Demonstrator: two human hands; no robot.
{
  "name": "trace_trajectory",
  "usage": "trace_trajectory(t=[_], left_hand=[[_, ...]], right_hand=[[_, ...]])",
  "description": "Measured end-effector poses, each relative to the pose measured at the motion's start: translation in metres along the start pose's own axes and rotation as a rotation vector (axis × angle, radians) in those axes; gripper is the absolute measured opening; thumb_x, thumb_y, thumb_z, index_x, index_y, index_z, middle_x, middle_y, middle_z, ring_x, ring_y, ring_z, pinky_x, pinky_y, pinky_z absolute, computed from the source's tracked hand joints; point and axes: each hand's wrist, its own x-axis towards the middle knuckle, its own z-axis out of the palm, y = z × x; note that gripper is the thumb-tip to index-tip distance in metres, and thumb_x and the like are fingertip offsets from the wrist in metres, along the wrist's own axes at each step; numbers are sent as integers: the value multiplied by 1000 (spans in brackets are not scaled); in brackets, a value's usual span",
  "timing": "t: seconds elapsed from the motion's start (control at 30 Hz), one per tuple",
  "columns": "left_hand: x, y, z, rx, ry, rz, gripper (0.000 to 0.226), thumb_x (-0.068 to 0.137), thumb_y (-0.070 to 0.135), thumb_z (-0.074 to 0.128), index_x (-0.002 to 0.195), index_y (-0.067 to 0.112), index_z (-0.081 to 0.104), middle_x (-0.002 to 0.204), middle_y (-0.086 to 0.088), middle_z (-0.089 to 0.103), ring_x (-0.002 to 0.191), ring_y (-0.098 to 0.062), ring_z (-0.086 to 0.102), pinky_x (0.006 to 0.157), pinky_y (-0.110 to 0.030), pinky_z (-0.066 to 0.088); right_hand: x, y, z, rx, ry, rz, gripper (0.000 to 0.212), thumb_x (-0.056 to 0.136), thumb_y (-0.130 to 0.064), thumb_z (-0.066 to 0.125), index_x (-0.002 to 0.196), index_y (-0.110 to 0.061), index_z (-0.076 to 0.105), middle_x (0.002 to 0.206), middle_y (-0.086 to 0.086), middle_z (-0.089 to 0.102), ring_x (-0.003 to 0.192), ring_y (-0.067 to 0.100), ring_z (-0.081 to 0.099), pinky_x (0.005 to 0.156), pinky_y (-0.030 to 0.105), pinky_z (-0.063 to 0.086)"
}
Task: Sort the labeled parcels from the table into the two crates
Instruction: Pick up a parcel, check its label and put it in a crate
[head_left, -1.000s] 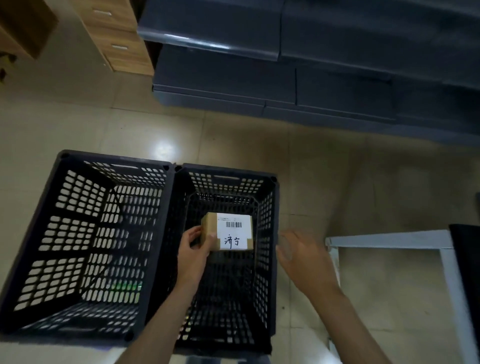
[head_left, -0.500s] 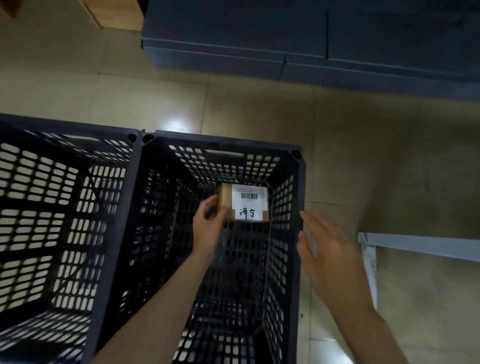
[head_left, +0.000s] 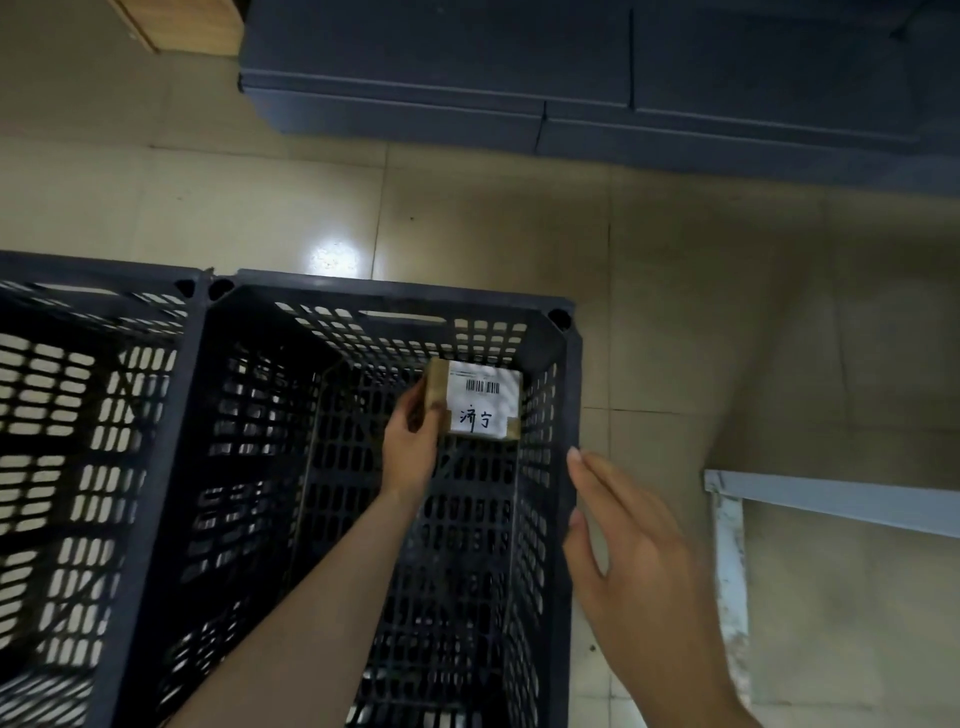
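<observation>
— Is there anything readable here?

— Only on the parcel (head_left: 437, 391). Its upward face carries a white label (head_left: 500, 410).

— What's printed on it?

— A black barcode (head_left: 483, 387) sits near the label's top edge. If there are digits with it, they are too small to make out. A faint line of small print runs above the bars, and I can't read that either.

— And the larger marks underneath?

— Two handwritten Chinese characters (head_left: 475, 420) in dark ink, side by side in the label's lower half. They read "济宁".

— Printed or by hand?

— By hand; the strokes are loose and uneven.
</observation>
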Motion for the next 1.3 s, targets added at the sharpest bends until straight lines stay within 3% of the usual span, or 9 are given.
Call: trace_trajectory(t=[0.33,0.43,0.53,0.6,0.7,0.8,0.87,1.03,1.3], left_hand=[[28,4,-3,145,-79,-77,48,105,27,62,152,26,48,134,-4,68,122,-26,66,109,-53,51],[25,3,-2,218,-179,-51,71,95,14,76,156,21,39,135,1,64,127,-23,61,107,-40,51],[16,-1,0,265,-285,5,103,83,7,87,160,25,20,132,15,56,116,-2,59,85,-12,53],[14,-6,1,276,-297,33,120,80,1,88,164,26,6,138,11,52,117,2,56,79,-8,53],[13,-13,1,266,-264,71,119,86,-5,81,166,32,1,151,-3,48,128,-17,58,79,-13,56],[13,-12,-1,401,-188,113,114,87,14,86,165,41,8,159,1,44,141,-20,49,106,-32,49],[14,-10,-3,513,-162,142,122,80,23,92,167,36,8,161,-3,42,143,-21,46,114,-33,39],[20,-8,-3,532,-169,138,121,81,17,91,166,35,7,163,-7,41,146,-25,44,109,-25,33],[20,3,-4,721,-142,110,135,77,25,93,165,40,-7,160,-10,39,142,-33,47,111,-51,48]], right_hand=[[-4,4,7,79,13,20,53,94,-9,69,145,-18,60,147,-7,58,130,9,57,108,32,47],[-4,2,6,83,11,38,54,91,-10,70,144,-19,61,147,-9,58,128,8,58,106,32,46],[-4,3,6,87,19,40,52,93,-10,69,144,-20,61,147,-10,58,127,4,57,106,26,46],[-4,3,7,85,29,36,49,95,-13,64,143,-20,62,147,-11,58,126,2,56,107,18,41],[-2,4,6,81,20,34,51,92,-20,59,143,-21,63,146,-11,59,125,3,57,106,18,41],[-1,5,5,83,12,30,51,92,-21,59,143,-22,62,146,-11,59,126,3,57,108,18,40],[-1,6,6,87,9,23,50,93,-20,58,143,-21,62,146,-10,59,127,3,57,109,18,39],[-1,7,5,85,3,18,49,94,-22,58,144,-22,62,147,-11,58,127,4,58,107,22,45],[-2,1,5,56,13,18,52,91,-11,69,142,-17,63,143,-6,62,120,11,66,103,36,54]])
